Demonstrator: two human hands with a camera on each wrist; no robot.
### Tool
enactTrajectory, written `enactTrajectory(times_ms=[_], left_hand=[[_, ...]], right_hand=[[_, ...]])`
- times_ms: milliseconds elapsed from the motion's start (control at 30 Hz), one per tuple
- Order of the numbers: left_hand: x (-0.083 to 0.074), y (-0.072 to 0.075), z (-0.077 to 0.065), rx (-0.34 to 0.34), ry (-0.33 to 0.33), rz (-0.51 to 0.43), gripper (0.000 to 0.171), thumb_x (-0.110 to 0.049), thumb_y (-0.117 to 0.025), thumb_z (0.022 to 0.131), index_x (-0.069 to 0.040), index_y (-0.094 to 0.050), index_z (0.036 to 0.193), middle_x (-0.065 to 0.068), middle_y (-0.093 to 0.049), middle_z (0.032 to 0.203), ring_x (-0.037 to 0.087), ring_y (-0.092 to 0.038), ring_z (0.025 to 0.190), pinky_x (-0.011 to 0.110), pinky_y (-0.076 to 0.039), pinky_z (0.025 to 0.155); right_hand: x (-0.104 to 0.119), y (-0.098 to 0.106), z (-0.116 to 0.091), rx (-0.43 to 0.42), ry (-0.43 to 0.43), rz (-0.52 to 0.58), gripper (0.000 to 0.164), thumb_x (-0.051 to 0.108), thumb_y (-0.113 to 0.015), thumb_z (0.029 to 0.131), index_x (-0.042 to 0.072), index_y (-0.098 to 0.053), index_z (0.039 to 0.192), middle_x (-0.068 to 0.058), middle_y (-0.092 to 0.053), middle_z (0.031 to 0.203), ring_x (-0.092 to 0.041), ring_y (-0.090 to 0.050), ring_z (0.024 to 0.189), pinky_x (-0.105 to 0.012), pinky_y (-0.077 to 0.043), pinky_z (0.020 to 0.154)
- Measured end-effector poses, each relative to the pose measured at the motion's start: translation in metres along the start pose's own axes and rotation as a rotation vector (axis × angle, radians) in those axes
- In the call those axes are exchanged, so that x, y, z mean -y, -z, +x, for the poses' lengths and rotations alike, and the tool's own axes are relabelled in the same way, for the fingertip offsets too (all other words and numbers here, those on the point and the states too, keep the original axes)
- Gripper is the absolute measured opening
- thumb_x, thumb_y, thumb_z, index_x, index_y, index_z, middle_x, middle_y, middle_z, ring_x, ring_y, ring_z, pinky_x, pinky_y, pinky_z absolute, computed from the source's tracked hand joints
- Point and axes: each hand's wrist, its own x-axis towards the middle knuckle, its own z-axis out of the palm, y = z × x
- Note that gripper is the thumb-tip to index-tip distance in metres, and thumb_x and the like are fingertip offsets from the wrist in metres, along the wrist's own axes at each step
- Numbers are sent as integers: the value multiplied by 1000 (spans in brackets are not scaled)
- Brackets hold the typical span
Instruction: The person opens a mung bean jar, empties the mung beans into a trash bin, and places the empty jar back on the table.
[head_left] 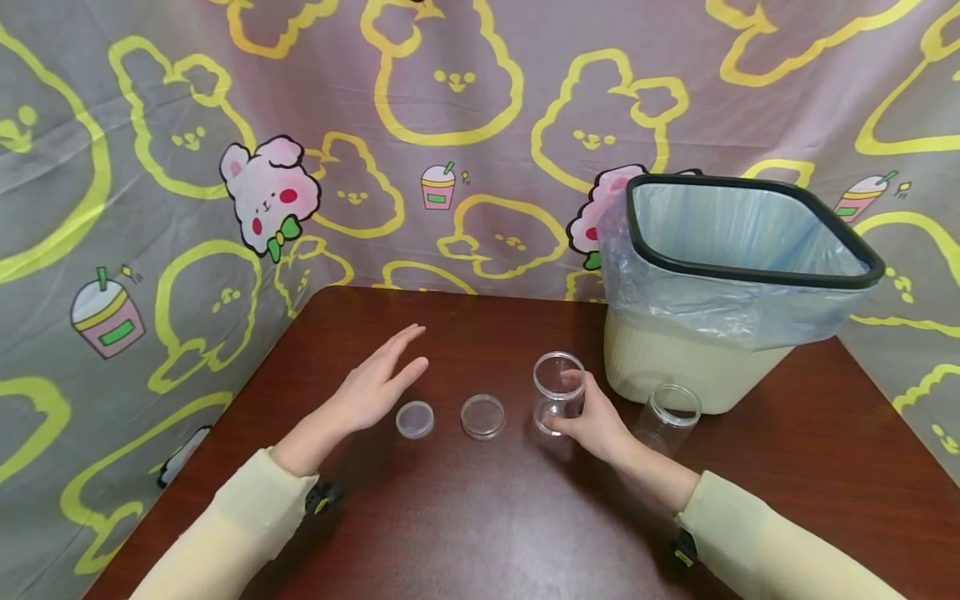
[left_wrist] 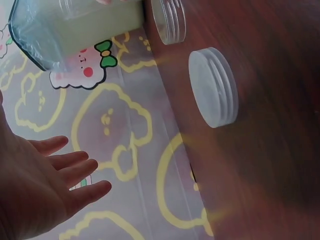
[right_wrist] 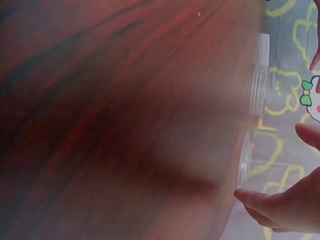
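My right hand grips a clear plastic jar, thumb on the near side and fingers partly hidden behind its wall. The jar is upright, its open round rim facing up. Over the left part of the table my left hand is held with its fingers extended and nothing in them. Just right of it lies a frosted screw lid, also large in the left wrist view with its ridged side showing. A shallow clear round lid lies between the frosted lid and the held jar.
Another clear jar stands beyond my right wrist, partly covered by the forearm. Behind it is a cream bin with a bluish liner and black rim. A patterned cloth hangs along the back of the brown table.
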Motion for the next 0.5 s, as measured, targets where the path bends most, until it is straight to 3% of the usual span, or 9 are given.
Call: enactTrajectory(times_ms=[267,500], left_hand=[[11,2,-7,-29,12,-53,60,-43,-42,103,-8,-33,151,14,-30,155,30,-27,142,52,-24,110],[12,5,-9,-37,19,-89,59,-41,-43,104,-8,-32,151,14,-32,154,30,-28,141,51,-23,111]], right_hand=[[-3,-3,2,12,12,28,67,4,-83,72,-3,-45,126,-25,-56,122,-37,-53,112,-48,-38,95],[-3,-3,2,21,-9,19,68,8,-83,73,-3,-46,129,-22,-58,120,-34,-54,107,-45,-40,90]])
